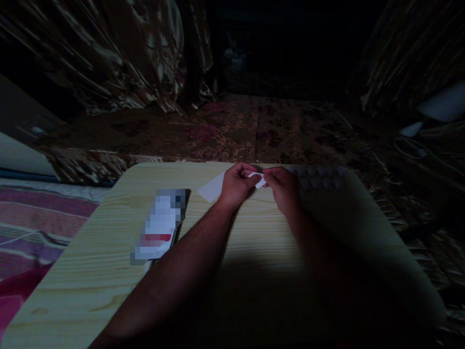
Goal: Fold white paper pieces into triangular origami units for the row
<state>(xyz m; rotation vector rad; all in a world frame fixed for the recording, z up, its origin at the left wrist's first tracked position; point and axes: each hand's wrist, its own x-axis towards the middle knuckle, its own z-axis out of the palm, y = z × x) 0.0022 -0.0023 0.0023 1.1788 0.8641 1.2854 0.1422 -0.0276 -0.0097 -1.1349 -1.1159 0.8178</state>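
Near the far edge of the table, both hands pinch a small white piece of paper [259, 181]. My left hand [235, 188] grips its left side between thumb and fingers. On the other side, the fingertips of my right hand [285, 188] are closed on the paper's right edge. A pale, flat strip of paper [211, 187] lies on the tabletop just left of my left hand, partly covered by it. Just beyond my right hand sits a dark, bumpy tray [321, 178], its details lost in the dim light.
The light wooden table [109, 228] has rounded corners. A pixelated phone-like object [160, 225] lies on its left side, near my left forearm. Patterned cloth [232, 128] covers a ledge behind it. Striped bedding [47, 208] is at left; a white lamp [445, 104] is at right.
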